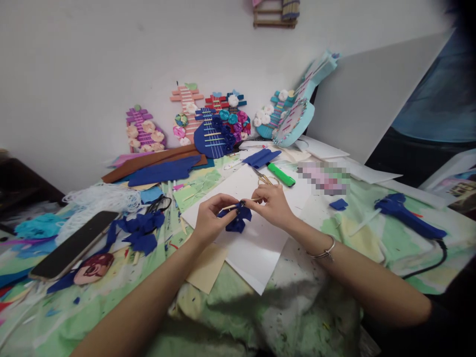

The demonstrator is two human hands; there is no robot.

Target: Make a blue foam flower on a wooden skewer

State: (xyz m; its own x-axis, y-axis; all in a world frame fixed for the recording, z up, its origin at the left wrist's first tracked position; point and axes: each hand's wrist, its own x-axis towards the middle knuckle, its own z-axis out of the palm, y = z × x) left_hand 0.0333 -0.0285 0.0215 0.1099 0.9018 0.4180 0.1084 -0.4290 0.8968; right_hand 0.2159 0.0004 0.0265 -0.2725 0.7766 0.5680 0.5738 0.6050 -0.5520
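Over a white paper sheet (256,270), my left hand (210,220) is closed around a crumpled piece of dark blue crepe paper (237,225). My right hand (273,206) pinches a thin wooden stick (229,207) that runs across the top of the blue piece, and both hands meet there. How the paper is fixed to the stick is hidden by the fingers. Just beyond my right hand lie gold-handled scissors (265,177), a green utility knife (281,174) and a folded blue crepe piece (261,158).
A blue glue gun (411,216) with a cord lies at the right. On the left are a phone (76,245), white yarn (100,206) and blue crepe scraps (143,230). Flower-decorated craft instruments, one dark blue (210,139), lean against the wall at the back.
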